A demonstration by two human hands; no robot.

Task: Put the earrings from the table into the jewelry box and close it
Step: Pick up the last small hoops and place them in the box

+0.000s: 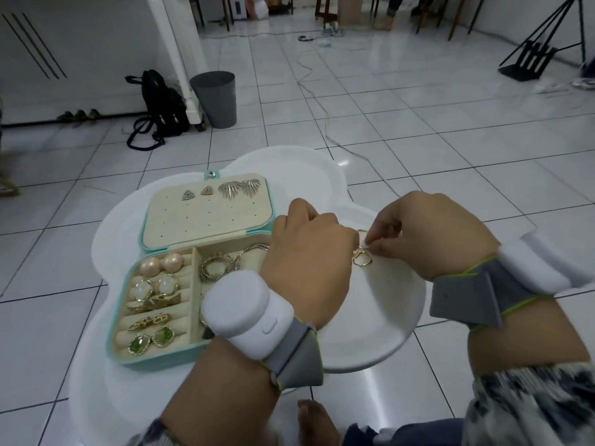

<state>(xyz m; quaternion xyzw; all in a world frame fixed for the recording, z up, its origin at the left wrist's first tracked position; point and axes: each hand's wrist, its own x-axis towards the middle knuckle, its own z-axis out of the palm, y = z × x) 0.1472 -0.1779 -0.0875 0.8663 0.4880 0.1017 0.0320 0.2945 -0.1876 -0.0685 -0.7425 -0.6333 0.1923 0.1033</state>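
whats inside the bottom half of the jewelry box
The left section of the jewelry box holds pearl earrings, gold pairs and green stone earrings. The right section shows gold hoops; the rest is hidden under the left hand and wrist device.

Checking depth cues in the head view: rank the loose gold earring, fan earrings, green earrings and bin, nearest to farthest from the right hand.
1. Gold earring, on the table by the fingertips of the right hand.
2. Fan earrings, in the lid's far right corner.
3. Green earrings, in the box's near left corner.
4. Bin, on the floor beyond the table.
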